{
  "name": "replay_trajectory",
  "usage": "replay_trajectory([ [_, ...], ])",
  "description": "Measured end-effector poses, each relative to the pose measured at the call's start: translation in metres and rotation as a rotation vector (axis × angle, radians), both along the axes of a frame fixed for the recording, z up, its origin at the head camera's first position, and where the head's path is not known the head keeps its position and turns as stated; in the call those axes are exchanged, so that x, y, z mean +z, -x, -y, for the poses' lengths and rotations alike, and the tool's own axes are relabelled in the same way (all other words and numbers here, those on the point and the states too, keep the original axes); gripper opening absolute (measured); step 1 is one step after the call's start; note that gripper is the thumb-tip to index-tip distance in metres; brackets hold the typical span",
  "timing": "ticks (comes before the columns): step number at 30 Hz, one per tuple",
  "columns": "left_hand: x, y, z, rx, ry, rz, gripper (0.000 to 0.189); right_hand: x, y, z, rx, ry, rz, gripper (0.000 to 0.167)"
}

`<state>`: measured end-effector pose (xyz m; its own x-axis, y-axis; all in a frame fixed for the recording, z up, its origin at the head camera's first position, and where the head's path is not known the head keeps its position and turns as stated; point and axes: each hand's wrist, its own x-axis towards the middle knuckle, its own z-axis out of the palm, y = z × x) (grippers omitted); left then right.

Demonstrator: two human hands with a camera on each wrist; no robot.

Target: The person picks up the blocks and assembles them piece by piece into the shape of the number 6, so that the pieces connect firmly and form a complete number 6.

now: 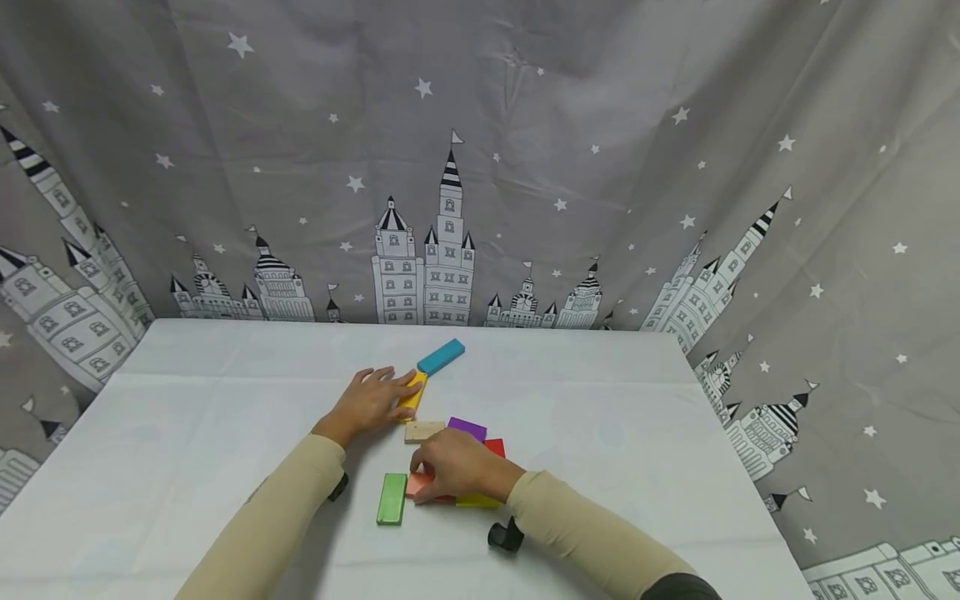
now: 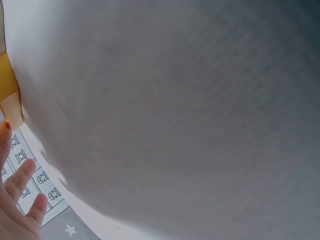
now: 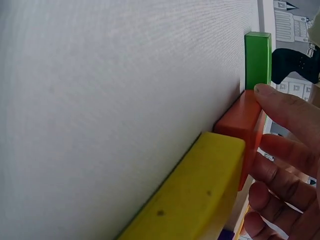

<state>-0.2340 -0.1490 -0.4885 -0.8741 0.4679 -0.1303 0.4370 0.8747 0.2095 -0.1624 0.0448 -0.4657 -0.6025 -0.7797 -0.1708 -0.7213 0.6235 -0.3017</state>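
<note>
My left hand (image 1: 369, 402) reaches over a yellow block (image 1: 414, 395), its thumb and nearest fingertips touching it, the other fingers spread out straight. The far end of that block meets a blue block (image 1: 441, 357). Closer to me, my right hand (image 1: 459, 463) pinches an orange-red block (image 3: 241, 112) between thumb and fingers. One end of this block is right at a green block (image 1: 391, 500); a second yellow block (image 3: 192, 187) is at its other end. The right hand partly hides the orange-red block in the head view.
Beyond the right hand lie a plain wooden block (image 1: 423, 431), a purple block (image 1: 468, 429) and a red block (image 1: 495, 447). All rest on a white table (image 1: 600, 417). Behind it hangs a grey curtain (image 1: 525, 100) printed with castles and stars.
</note>
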Motion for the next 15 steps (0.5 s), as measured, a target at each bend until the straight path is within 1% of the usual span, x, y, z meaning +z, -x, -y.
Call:
replay_trajectory([
  [3, 0.0014, -0.0002, -0.0004, 0.001, 0.003, 0.002, 0.059, -0.0015, 0.0009, -0.0012, -0.015, 0.018, 0.015, 0.037],
  [6, 0.0025, -0.0008, -0.0006, 0.001, 0.004, 0.003, 0.059, -0.0025, 0.0017, -0.0021, -0.013, 0.024, 0.020, 0.037],
  [11, 0.0033, -0.0009, -0.0013, 0.000, 0.008, 0.003, 0.060, -0.0006, 0.0033, -0.0040, 0.039, 0.010, 0.022, 0.035],
  [15, 0.0034, -0.0014, -0.0017, 0.008, 0.012, 0.008, 0.060, 0.0006, 0.0049, -0.0057, 0.066, -0.008, 0.049, 0.035],
])
